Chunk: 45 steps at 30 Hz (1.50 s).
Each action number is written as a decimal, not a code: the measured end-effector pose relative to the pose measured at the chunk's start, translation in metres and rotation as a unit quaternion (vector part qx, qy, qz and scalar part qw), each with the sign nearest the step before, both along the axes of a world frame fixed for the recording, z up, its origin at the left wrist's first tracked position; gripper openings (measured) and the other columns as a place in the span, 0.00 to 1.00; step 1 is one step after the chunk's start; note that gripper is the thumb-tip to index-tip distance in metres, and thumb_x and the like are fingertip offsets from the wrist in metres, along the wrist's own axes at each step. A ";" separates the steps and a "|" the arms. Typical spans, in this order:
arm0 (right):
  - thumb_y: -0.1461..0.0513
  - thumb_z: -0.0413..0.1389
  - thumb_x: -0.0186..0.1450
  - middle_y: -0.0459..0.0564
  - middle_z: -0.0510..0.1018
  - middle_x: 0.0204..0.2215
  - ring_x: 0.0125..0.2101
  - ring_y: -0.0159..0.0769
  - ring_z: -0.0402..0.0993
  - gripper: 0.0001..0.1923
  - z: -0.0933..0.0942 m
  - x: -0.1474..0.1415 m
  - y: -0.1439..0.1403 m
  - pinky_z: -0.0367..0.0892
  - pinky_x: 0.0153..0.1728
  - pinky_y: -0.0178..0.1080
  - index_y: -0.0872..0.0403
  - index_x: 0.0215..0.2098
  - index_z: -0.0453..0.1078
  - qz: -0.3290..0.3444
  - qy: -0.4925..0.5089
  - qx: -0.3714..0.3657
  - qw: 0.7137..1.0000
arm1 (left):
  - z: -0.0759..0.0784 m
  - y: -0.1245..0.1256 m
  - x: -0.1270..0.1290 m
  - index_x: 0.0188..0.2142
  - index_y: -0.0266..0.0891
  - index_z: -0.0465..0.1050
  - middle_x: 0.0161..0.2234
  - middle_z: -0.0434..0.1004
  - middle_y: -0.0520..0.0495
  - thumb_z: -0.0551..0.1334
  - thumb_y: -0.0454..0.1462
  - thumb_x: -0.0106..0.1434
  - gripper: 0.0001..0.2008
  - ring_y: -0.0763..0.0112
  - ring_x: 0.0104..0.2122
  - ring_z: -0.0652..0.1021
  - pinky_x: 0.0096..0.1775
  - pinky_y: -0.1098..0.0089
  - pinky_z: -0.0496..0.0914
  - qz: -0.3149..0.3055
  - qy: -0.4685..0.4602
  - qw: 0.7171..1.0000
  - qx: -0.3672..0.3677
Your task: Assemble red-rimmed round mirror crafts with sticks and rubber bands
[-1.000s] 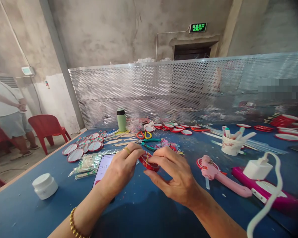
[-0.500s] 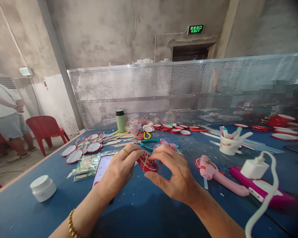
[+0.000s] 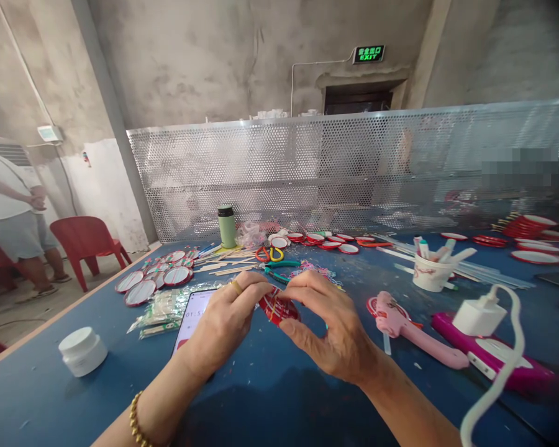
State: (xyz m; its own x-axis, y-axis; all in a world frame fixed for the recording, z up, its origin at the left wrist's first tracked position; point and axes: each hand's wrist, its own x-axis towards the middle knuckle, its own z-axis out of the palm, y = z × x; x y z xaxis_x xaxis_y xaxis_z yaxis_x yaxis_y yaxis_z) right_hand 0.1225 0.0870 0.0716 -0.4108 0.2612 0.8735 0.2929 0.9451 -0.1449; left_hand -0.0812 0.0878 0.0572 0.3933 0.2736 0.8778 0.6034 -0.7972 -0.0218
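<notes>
Left hand (image 3: 223, 323) and right hand (image 3: 328, 329) pinch red disc (image 3: 278, 307) with closed fingers; glue gun (image 3: 400, 326) at 3 o'clock; steady grip advisable.

The room is enclosed by bare grey concrete walls (image 3: 205, 56), stained and cracked in places. A green illuminated exit sign (image 3: 368, 53) is mounted above a dark doorway (image 3: 358, 99), with a thin conduit run along the wall beside it. A perforated metal screen (image 3: 335, 167) is set across the far edge of a blue-topped table (image 3: 270, 397). At the left, a concrete floor (image 3: 23, 307) is seen, on which a red plastic chair (image 3: 86, 241) is placed. A person in a white shirt (image 3: 7, 214) is stood near it. A small white wall unit (image 3: 49, 133) is fixed above. The space is lit evenly and dimly.
</notes>
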 end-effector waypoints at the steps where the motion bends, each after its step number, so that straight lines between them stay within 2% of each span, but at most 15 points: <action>1: 0.59 0.57 0.67 0.52 0.74 0.36 0.38 0.38 0.71 0.09 0.001 0.001 0.000 0.69 0.41 0.43 0.57 0.42 0.72 0.000 0.006 -0.003 1.000 | 0.000 0.000 0.000 0.48 0.38 0.70 0.43 0.76 0.45 0.53 0.23 0.68 0.15 0.73 0.43 0.77 0.46 0.72 0.74 -0.001 -0.002 1.000 0.001; 5: 0.65 0.55 0.67 0.52 0.73 0.34 0.36 0.37 0.71 0.05 0.006 0.004 -0.003 0.69 0.38 0.42 0.57 0.40 0.72 -0.002 0.033 -0.003 0.999 | 0.003 0.001 0.000 0.47 0.37 0.70 0.43 0.75 0.45 0.53 0.23 0.68 0.14 0.73 0.44 0.77 0.48 0.73 0.73 -0.007 -0.012 1.000 0.017; 9: 0.71 0.51 0.66 0.52 0.74 0.34 0.35 0.36 0.70 0.10 0.007 0.003 -0.008 0.70 0.37 0.41 0.56 0.42 0.72 0.018 0.026 0.015 0.999 | 0.005 0.001 -0.001 0.47 0.37 0.70 0.42 0.76 0.45 0.52 0.23 0.68 0.15 0.73 0.44 0.76 0.48 0.72 0.74 -0.010 -0.021 0.999 0.027; 16: 0.68 0.58 0.64 0.51 0.77 0.36 0.36 0.37 0.72 0.11 0.004 -0.003 -0.014 0.72 0.36 0.41 0.55 0.45 0.71 0.042 -0.001 0.048 0.998 | 0.007 0.000 0.000 0.46 0.38 0.70 0.41 0.76 0.45 0.53 0.24 0.69 0.13 0.72 0.43 0.77 0.46 0.72 0.75 -0.016 -0.028 0.999 0.022; 25: 0.69 0.58 0.64 0.50 0.75 0.35 0.37 0.35 0.72 0.09 0.001 -0.004 -0.012 0.72 0.38 0.40 0.55 0.43 0.71 0.044 0.006 0.007 0.999 | 0.007 -0.001 0.002 0.45 0.38 0.71 0.40 0.76 0.46 0.52 0.25 0.69 0.13 0.74 0.41 0.77 0.44 0.73 0.75 -0.015 -0.028 0.999 0.014; 32: 0.68 0.57 0.66 0.49 0.74 0.32 0.33 0.34 0.71 0.04 0.003 -0.007 -0.012 0.73 0.34 0.38 0.54 0.39 0.70 0.053 0.021 -0.016 0.998 | 0.007 0.003 -0.001 0.46 0.38 0.70 0.41 0.76 0.45 0.53 0.25 0.69 0.12 0.73 0.42 0.78 0.45 0.73 0.75 -0.018 -0.019 1.000 0.007; 38: 0.69 0.57 0.66 0.50 0.75 0.36 0.35 0.34 0.73 0.09 0.002 -0.007 -0.011 0.74 0.35 0.38 0.53 0.44 0.71 0.068 0.021 -0.013 0.997 | 0.007 0.003 -0.002 0.46 0.38 0.70 0.41 0.76 0.45 0.52 0.25 0.69 0.12 0.73 0.42 0.77 0.44 0.74 0.75 -0.020 -0.017 1.000 -0.007; 45: 0.70 0.57 0.66 0.49 0.74 0.35 0.36 0.33 0.73 0.09 0.000 -0.008 -0.010 0.73 0.37 0.38 0.53 0.43 0.70 0.082 0.015 -0.010 0.996 | 0.006 0.004 -0.003 0.45 0.38 0.70 0.41 0.76 0.46 0.53 0.24 0.69 0.12 0.75 0.43 0.77 0.45 0.76 0.73 -0.021 -0.018 1.000 -0.003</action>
